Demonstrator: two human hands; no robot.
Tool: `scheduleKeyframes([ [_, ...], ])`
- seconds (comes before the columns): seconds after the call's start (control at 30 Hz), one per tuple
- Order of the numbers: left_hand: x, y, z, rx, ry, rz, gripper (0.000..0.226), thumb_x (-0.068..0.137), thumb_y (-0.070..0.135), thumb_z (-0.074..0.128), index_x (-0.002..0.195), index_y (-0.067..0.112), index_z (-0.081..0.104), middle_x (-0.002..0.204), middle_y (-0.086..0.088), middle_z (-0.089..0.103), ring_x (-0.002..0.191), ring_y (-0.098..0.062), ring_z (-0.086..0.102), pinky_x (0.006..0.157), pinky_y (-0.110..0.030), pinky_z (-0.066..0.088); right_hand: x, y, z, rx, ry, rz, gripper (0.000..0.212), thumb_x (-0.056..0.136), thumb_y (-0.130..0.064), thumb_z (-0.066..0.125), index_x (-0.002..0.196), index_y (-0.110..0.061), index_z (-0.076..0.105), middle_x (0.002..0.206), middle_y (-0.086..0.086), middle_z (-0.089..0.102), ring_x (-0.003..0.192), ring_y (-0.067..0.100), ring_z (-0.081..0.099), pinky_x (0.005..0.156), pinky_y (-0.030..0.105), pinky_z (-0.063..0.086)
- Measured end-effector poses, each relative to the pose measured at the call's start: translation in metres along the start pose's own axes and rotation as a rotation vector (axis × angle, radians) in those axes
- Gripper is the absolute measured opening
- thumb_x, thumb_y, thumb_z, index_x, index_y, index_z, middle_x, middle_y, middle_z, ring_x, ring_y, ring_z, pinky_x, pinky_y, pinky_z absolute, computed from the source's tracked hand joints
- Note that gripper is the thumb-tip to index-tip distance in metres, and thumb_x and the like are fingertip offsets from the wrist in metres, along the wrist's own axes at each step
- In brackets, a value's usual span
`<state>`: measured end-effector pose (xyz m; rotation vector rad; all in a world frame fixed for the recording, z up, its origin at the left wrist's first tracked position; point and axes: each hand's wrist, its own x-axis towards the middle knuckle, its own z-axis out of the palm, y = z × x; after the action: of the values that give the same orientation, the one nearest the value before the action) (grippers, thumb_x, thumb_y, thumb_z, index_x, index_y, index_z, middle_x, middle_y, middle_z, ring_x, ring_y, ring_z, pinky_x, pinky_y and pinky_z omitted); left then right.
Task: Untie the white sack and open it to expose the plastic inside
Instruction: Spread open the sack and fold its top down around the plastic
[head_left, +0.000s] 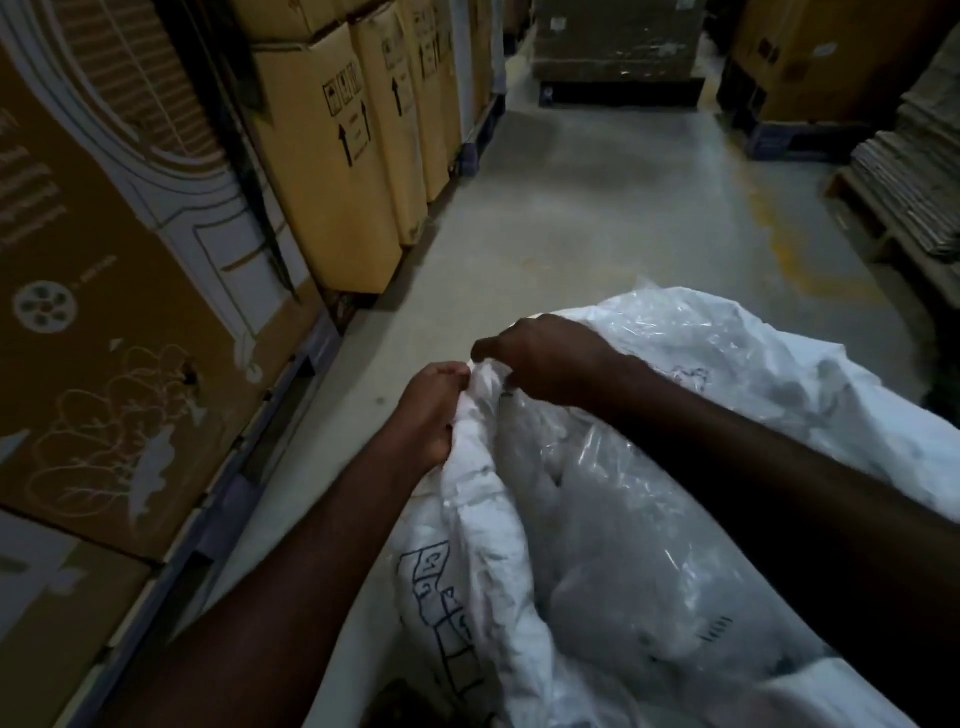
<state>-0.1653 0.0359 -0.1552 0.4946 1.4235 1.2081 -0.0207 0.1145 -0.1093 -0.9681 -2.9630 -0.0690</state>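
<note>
Sack (498, 545) open, plastic (613, 499) showing inside, my left hand (431, 410) gripping its bunched rim, right hand (545, 358) pinching plastic beside it.

A pale concrete floor (597, 208) is running away down a dim warehouse aisle, yellowish stains showing toward its right side; tall brown cardboard cartons (332, 156) printed with upward arrows are standing in a row along the left, sitting on dark pallets (483, 140); a large printed carton (104, 322) with white line drawings is filling the near left; a wrapped pallet load (618, 41) is closing the far end; flattened cardboard (919, 171) is lying stacked on a wooden pallet (872, 218) at right.
</note>
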Motion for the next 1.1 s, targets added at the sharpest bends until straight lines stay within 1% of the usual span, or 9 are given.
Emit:
scheduleKeyframes([
  [0.1, -0.018, 0.001, -0.011, 0.313, 0.219, 0.184, 0.022, 0.107, 0.023, 0.060, 0.125, 0.010, 0.064, 0.121, -0.017, 0.070, 0.102, -0.030, 0.068, 0.090, -0.041, 0.062, -0.002, 0.001, 0.010, 0.025, 0.040, 0.004, 0.037, 0.099, -0.024, 0.063, 0.133, -0.036, 0.063, 0.110, -0.002, 0.077, 0.108, 0.025, 0.070, 0.096, 0.040, 0.046],
  [0.23, -0.074, -0.021, -0.022, 1.030, 0.357, 0.380, 0.094, 0.091, 0.061, 0.072, 0.164, 0.025, 0.024, 0.153, -0.019, 0.048, 0.139, -0.039, 0.050, 0.112, -0.050, 0.045, 0.004, -0.002, 0.018, 0.014, 0.050, 0.023, 0.033, 0.100, -0.023, 0.060, 0.131, -0.034, 0.067, 0.111, 0.000, 0.078, 0.113, 0.026, 0.069, 0.113, 0.055, 0.035],
  [0.33, -0.111, -0.051, -0.020, 1.179, 0.292, 0.360, 0.098, 0.095, 0.050, 0.071, 0.168, 0.024, 0.011, 0.150, -0.021, 0.047, 0.135, -0.041, 0.054, 0.105, -0.046, 0.047, 0.002, -0.012, 0.016, -0.024, 0.049, 0.039, 0.034, 0.101, -0.020, 0.060, 0.133, -0.031, 0.065, 0.114, 0.000, 0.077, 0.118, 0.026, 0.067, 0.120, 0.059, 0.026],
  [0.43, -0.108, -0.046, -0.029, 1.046, 0.254, 0.355, 0.076, 0.099, 0.022, 0.063, 0.166, 0.019, 0.026, 0.149, -0.020, 0.056, 0.132, -0.040, 0.058, 0.100, -0.038, 0.048, -0.013, -0.033, 0.002, -0.012, 0.058, 0.045, 0.041, 0.101, -0.021, 0.061, 0.141, -0.029, 0.058, 0.131, -0.001, 0.070, 0.129, 0.024, 0.060, 0.122, 0.060, 0.021],
  [0.6, -0.112, -0.029, -0.065, 0.189, 0.168, 0.085, 0.078, 0.090, -0.010, 0.064, 0.161, 0.014, 0.042, 0.126, -0.018, 0.068, 0.099, -0.033, 0.070, 0.071, -0.035, 0.058, -0.092, -0.095, -0.030, 0.224, 0.243, 0.035, 0.045, 0.093, -0.014, 0.069, 0.137, -0.023, 0.065, 0.140, 0.005, 0.066, 0.128, 0.028, 0.062, 0.109, 0.044, 0.048],
  [0.73, -0.109, -0.021, -0.090, -0.331, 0.036, -0.089, 0.061, 0.096, -0.013, 0.045, 0.156, -0.006, 0.043, 0.155, -0.027, 0.053, 0.128, -0.039, 0.065, 0.103, -0.048, 0.057, -0.186, -0.167, -0.023, 0.412, 0.188, 0.152, 0.036, 0.097, -0.032, 0.063, 0.133, -0.030, 0.063, 0.125, -0.003, 0.064, 0.113, 0.022, 0.062, 0.089, 0.038, 0.055],
  [0.83, -0.119, -0.027, -0.081, -0.353, 0.064, -0.166, 0.041, 0.095, -0.006, 0.042, 0.129, -0.016, 0.063, 0.131, -0.029, 0.067, 0.098, -0.038, 0.076, 0.079, -0.041, 0.062, -0.219, -0.203, -0.002, 0.385, 0.080, 0.254, 0.063, 0.101, -0.046, 0.055, 0.158, -0.023, 0.037, 0.134, 0.001, 0.055, 0.119, 0.024, 0.055, 0.092, 0.040, 0.050],
  [0.97, -0.124, -0.029, -0.069, -0.328, 0.119, -0.136, 0.053, 0.091, -0.005, 0.041, 0.141, -0.018, 0.054, 0.144, -0.031, 0.062, 0.125, -0.043, 0.066, 0.087, -0.041, 0.057, -0.222, -0.212, 0.016, 0.224, -0.046, 0.330, 0.072, 0.100, -0.044, 0.053, 0.161, -0.019, 0.023, 0.140, 0.003, 0.051, 0.125, 0.027, 0.050, 0.100, 0.042, 0.041],
  [1.1, -0.146, -0.033, -0.063, 0.388, 0.229, 0.275, 0.082, 0.092, 0.000, 0.059, 0.165, 0.020, 0.029, 0.159, -0.019, 0.046, 0.120, -0.024, 0.060, 0.097, -0.041, 0.052, -0.227, -0.211, 0.020, 0.185, -0.038, 0.403, 0.045, 0.100, -0.021, 0.049, 0.145, -0.018, 0.043, 0.122, 0.006, 0.058, 0.108, 0.031, 0.059, 0.086, 0.045, 0.047],
])
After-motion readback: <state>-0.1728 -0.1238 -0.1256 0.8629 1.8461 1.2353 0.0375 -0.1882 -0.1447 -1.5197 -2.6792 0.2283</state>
